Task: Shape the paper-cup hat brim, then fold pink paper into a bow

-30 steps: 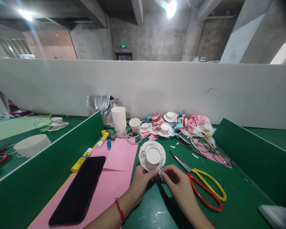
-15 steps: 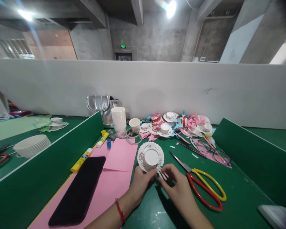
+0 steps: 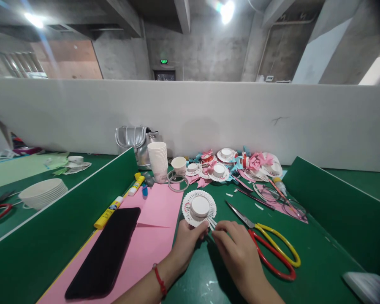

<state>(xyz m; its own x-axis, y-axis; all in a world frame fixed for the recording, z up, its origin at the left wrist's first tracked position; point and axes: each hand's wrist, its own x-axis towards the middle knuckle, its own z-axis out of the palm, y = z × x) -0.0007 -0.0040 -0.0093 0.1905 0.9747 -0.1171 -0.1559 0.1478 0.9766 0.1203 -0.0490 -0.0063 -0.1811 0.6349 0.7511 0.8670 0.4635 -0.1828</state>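
My left hand (image 3: pixel 186 241) grips the near edge of a white paper cup craft (image 3: pixel 199 207), an upturned cup whose cut strips fan out like a brim. My right hand (image 3: pixel 237 249) pinches some of those paper strips at the craft's near right side. Both hands sit just above the green table (image 3: pixel 304 261). Red-and-yellow scissors (image 3: pixel 266 245) lie right of my right hand.
A black phone (image 3: pixel 106 251) lies on pink paper (image 3: pixel 158 211) at left, beside a yellow glue stick (image 3: pixel 109 212). A stack of white cups (image 3: pixel 158 160), a silver bag (image 3: pixel 133 141) and several finished paper crafts (image 3: pixel 240 164) stand at the back. Green dividers flank the table.
The cup craft has tilted down toward the table and shifted slightly left. My right hand has slid along the strips, closer to my left hand.
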